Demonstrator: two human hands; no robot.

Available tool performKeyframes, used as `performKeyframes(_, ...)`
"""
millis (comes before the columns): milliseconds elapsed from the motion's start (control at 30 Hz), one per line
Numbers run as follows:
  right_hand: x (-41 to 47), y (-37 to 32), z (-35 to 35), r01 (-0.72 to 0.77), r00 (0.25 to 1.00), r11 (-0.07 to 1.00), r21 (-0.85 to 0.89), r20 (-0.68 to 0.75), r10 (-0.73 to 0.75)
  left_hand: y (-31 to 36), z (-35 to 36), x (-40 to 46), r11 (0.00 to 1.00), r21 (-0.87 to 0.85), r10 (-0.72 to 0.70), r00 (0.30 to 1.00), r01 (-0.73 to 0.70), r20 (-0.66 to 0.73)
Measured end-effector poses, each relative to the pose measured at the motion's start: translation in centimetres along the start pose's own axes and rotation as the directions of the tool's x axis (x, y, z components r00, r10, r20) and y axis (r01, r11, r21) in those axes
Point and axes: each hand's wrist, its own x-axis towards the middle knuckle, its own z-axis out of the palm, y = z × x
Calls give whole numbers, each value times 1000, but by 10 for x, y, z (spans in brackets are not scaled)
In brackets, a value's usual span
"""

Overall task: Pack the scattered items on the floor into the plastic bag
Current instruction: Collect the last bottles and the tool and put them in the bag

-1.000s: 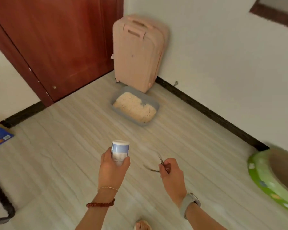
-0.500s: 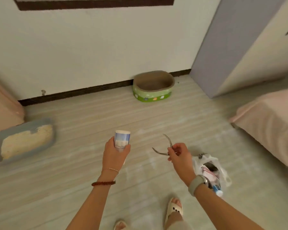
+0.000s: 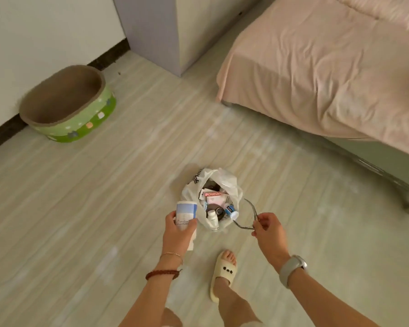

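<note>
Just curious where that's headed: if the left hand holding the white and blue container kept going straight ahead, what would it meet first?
Probably the white plastic bag: the left hand holds the white and blue container just short of its open mouth, though height is unclear.

left hand (image 3: pixel 178 234) curled in a grip, right hand (image 3: pixel 268 228) pinching, both forearms extended
</note>
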Motion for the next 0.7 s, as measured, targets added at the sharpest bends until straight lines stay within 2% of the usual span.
performKeyframes(133, 64, 42, 25, -117, 993, 993, 2, 6, 117, -30, 72, 71, 985, 45, -167, 982, 164, 87)
performKeyframes(233, 121, 86, 68, -176, 984, 984, -23, 1, 176, -73, 115, 141, 967, 148, -226, 968, 209, 109)
performKeyframes(367, 200, 149, 143, -158, 988, 985, -74, -15, 157, -138, 159, 240, 939, 291, -228, 966, 184, 123)
performKeyframes(500, 263, 195, 200, -128, 992, 988, -90, -7, 128, -189, 193, 319, 932, 310, -222, 971, 186, 87)
performKeyframes(700, 307, 234, 237, 67, 991, 991, -116, 124, -53, -215, 218, 370, 943, 329, -76, 995, 48, 71)
